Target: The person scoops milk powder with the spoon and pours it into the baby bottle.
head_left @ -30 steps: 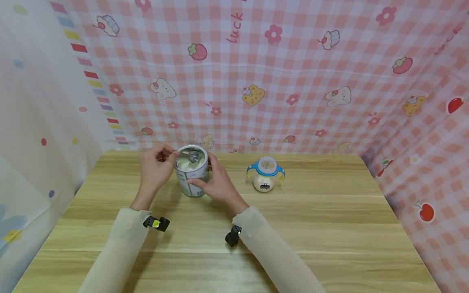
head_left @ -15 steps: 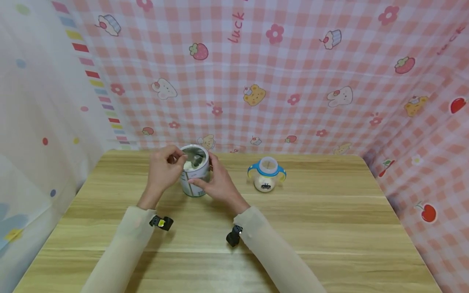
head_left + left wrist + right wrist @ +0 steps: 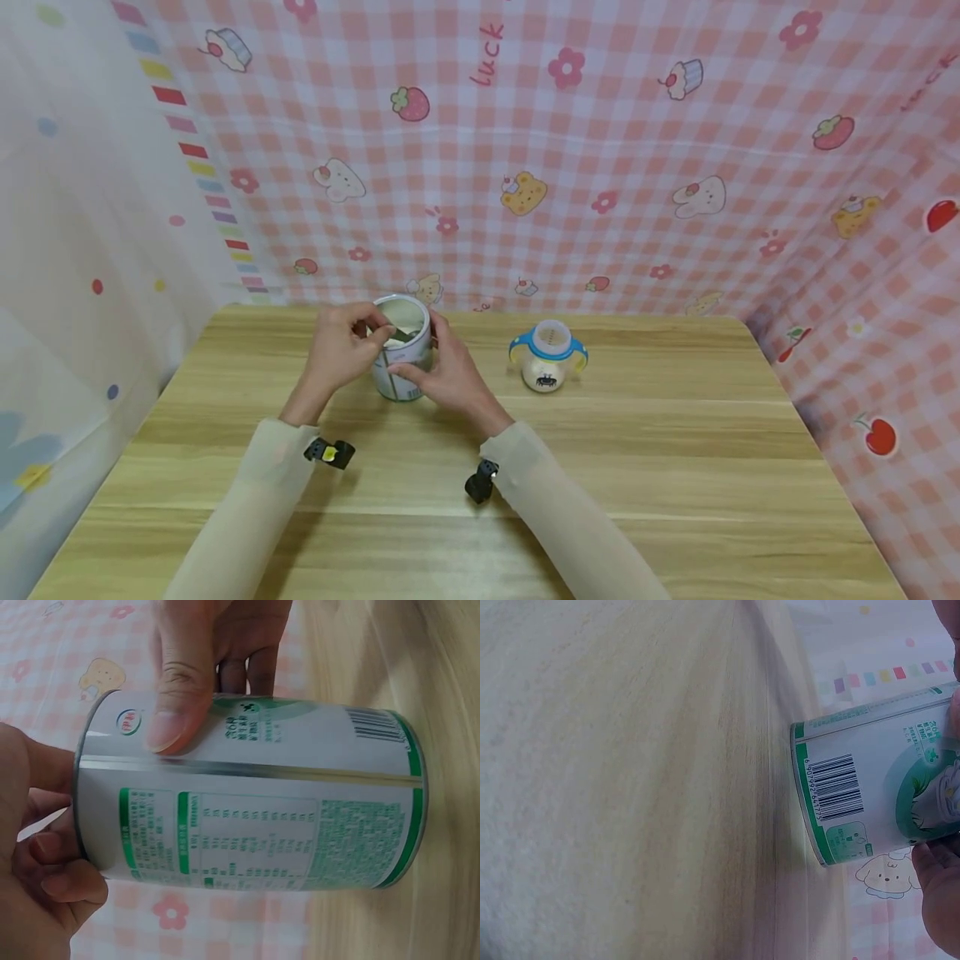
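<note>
A white and green milk powder can (image 3: 397, 387) stands upright and lidless on the table, pale powder inside it. My right hand (image 3: 456, 379) grips the can from its right side, thumb across the front, as the left wrist view also shows. At the can's left rim my left hand (image 3: 341, 350) pinches the handle of a metal spoon (image 3: 403, 335). The spoon slants down into the can, and its bowl is mostly hidden there. In the right wrist view, the can's barcode (image 3: 838, 787) faces the camera.
To the right of the can stands a small baby bottle (image 3: 543, 375) with a blue collar, two side handles and no cap. A pink checked cloth (image 3: 480, 150) hangs behind the wooden table (image 3: 600, 467).
The spoon has gone from rim height, its bowl showing, to lower inside the can. My left hand has shifted right with it. The right hand keeps its grip on the can.
</note>
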Available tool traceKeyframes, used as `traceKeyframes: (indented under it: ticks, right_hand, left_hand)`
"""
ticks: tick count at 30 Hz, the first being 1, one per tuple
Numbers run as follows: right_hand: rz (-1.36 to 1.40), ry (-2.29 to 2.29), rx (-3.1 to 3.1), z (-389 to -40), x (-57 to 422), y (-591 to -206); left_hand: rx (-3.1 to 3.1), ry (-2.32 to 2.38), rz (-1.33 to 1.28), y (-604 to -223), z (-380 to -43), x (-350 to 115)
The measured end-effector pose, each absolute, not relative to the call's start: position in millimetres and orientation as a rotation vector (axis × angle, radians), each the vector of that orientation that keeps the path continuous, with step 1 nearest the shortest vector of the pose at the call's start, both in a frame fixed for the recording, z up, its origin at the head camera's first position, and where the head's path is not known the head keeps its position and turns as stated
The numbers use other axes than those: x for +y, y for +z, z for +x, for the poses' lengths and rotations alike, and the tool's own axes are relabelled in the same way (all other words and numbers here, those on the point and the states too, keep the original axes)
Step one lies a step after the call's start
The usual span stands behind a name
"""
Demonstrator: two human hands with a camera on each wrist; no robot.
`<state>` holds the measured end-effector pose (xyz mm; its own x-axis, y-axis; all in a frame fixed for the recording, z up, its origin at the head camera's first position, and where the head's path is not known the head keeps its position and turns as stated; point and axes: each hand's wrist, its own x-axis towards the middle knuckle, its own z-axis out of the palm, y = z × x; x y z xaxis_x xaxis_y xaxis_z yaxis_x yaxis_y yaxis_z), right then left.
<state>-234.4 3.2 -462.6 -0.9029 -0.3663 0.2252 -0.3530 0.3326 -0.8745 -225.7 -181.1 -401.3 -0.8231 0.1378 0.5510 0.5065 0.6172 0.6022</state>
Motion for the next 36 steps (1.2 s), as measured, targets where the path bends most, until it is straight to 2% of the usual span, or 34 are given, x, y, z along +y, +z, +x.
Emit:
traceKeyframes:
  ticks: [6,22,36]
  right_hand:
    - [-0.678,-1.677,2.549,-234,3,-463]
    - [-0.650,-1.684,2.540,-234,2,-464]
    - [-0.660,-1.685,2.548,-234,1,-466]
  left_hand:
    - [-2.457,-1.099,-0.543,-398,-226,-184]
    - [-2.515,-1.337,-0.384,-393,-223,-183]
    - [-2.462,-1.503,-0.028,-388,-214,-187]
